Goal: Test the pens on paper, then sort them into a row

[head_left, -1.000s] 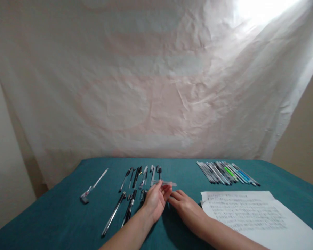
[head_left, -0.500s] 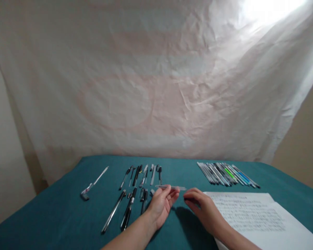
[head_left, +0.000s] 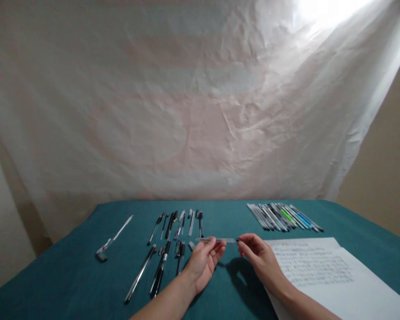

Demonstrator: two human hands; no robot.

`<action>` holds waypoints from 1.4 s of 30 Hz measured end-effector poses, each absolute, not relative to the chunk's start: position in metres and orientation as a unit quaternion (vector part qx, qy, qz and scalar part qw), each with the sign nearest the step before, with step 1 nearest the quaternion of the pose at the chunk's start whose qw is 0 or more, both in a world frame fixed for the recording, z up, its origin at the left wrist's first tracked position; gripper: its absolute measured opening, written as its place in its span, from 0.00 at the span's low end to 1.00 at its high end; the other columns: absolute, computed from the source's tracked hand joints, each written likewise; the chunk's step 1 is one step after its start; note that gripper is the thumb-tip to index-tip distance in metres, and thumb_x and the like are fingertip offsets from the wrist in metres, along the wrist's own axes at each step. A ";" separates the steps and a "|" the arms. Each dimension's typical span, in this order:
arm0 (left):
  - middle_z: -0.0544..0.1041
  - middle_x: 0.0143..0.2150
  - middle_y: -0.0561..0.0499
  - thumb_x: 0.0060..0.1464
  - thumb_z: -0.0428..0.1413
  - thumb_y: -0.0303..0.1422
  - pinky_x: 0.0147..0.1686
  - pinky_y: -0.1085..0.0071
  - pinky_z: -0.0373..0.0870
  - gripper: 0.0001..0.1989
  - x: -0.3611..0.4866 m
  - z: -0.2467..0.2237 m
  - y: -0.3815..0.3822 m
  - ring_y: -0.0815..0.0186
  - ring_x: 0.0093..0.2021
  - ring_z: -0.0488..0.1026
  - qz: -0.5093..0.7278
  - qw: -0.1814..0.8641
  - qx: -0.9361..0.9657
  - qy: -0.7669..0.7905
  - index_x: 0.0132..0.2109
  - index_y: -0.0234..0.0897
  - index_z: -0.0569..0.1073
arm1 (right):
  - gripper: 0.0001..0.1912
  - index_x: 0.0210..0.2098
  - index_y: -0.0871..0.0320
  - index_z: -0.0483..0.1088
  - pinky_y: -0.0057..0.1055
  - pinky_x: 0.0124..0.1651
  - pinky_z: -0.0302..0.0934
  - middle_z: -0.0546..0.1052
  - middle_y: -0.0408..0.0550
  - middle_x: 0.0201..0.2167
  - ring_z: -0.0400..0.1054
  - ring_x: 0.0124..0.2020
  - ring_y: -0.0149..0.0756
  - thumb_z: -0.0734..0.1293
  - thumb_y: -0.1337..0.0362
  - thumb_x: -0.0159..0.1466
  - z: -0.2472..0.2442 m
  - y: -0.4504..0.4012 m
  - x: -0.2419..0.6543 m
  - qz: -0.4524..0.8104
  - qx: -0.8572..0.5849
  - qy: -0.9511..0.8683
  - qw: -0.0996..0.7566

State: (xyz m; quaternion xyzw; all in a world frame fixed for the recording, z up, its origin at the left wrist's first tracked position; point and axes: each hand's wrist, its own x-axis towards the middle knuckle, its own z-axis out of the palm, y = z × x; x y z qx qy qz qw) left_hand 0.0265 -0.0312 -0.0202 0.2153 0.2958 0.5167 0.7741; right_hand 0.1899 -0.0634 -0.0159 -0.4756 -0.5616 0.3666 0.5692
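Observation:
My left hand (head_left: pixel 205 262) is closed round a clear pen barrel (head_left: pixel 225 240), thumb on top, held level above the table. At the barrel's right end, my right hand (head_left: pixel 258 255) pinches a small dark piece (head_left: pixel 238 240) between thumb and fingertips. That piece is too small to name, and whether it touches the barrel I cannot tell. Just left of my left hand lie a black pen (head_left: pixel 180 258) and a small pale piece (head_left: pixel 191 245), partly hidden by the hand. My right forearm lies over the edge of a handwritten sheet (head_left: pixel 320 284).
Pens and caps (head_left: pixel 168 226) lie in two loose rows left of centre. Farther left are a thin white refill (head_left: pixel 123 229) and a grey-ended piece (head_left: pixel 102 254). A close row of pens (head_left: pixel 285 218) lies back right on the green cloth (head_left: pixel 70 275). A pale sheet (head_left: pixel 200 111) hangs behind.
My right hand has come to the barrel's right end, and the small dark piece now shows at its fingertips. My left hand keeps its hold on the barrel. The view has shifted slightly.

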 end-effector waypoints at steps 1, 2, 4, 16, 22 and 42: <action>0.75 0.33 0.44 0.49 0.54 0.24 0.36 0.74 0.72 0.04 0.027 -0.020 -0.031 0.67 0.35 0.74 0.516 0.774 0.217 0.297 0.32 0.31 0.65 | 0.16 0.33 0.60 0.65 0.28 0.31 0.61 0.70 0.44 0.24 0.65 0.26 0.32 0.62 0.52 0.55 -0.016 -0.063 0.190 0.366 -0.477 -0.564 0.567; 0.75 0.33 0.44 0.49 0.55 0.24 0.36 0.74 0.72 0.04 0.027 -0.020 -0.032 0.67 0.34 0.74 0.515 0.773 0.218 0.298 0.32 0.31 0.65 | 0.16 0.33 0.60 0.65 0.28 0.31 0.61 0.70 0.44 0.24 0.65 0.26 0.32 0.62 0.52 0.55 -0.017 -0.063 0.190 0.363 -0.478 -0.566 0.565; 0.75 0.32 0.44 0.49 0.55 0.24 0.36 0.74 0.72 0.04 0.028 -0.020 -0.032 0.67 0.34 0.74 0.514 0.773 0.220 0.298 0.32 0.31 0.65 | 0.15 0.33 0.60 0.65 0.28 0.31 0.61 0.69 0.44 0.24 0.65 0.26 0.32 0.62 0.53 0.56 -0.018 -0.064 0.190 0.356 -0.478 -0.576 0.559; 0.75 0.33 0.45 0.50 0.54 0.24 0.36 0.73 0.72 0.04 0.028 -0.018 -0.034 0.67 0.34 0.74 0.504 0.774 0.234 0.302 0.33 0.32 0.64 | 0.15 0.33 0.60 0.66 0.28 0.30 0.61 0.71 0.46 0.25 0.65 0.27 0.33 0.62 0.53 0.56 -0.023 -0.063 0.191 0.321 -0.492 -0.597 0.547; 0.74 0.34 0.45 0.50 0.54 0.25 0.37 0.73 0.72 0.06 0.028 -0.020 -0.034 0.68 0.34 0.74 0.506 0.768 0.252 0.300 0.35 0.33 0.63 | 0.13 0.33 0.60 0.65 0.28 0.30 0.61 0.71 0.46 0.26 0.65 0.26 0.32 0.62 0.55 0.56 -0.024 -0.064 0.192 0.331 -0.491 -0.596 0.542; 0.74 0.34 0.47 0.51 0.54 0.26 0.40 0.73 0.69 0.07 0.028 -0.019 -0.038 0.70 0.36 0.72 0.501 0.746 0.315 0.306 0.36 0.34 0.61 | 0.13 0.30 0.58 0.66 0.26 0.25 0.58 0.70 0.43 0.21 0.65 0.22 0.32 0.59 0.54 0.59 -0.029 -0.065 0.195 0.313 -0.518 -0.622 0.497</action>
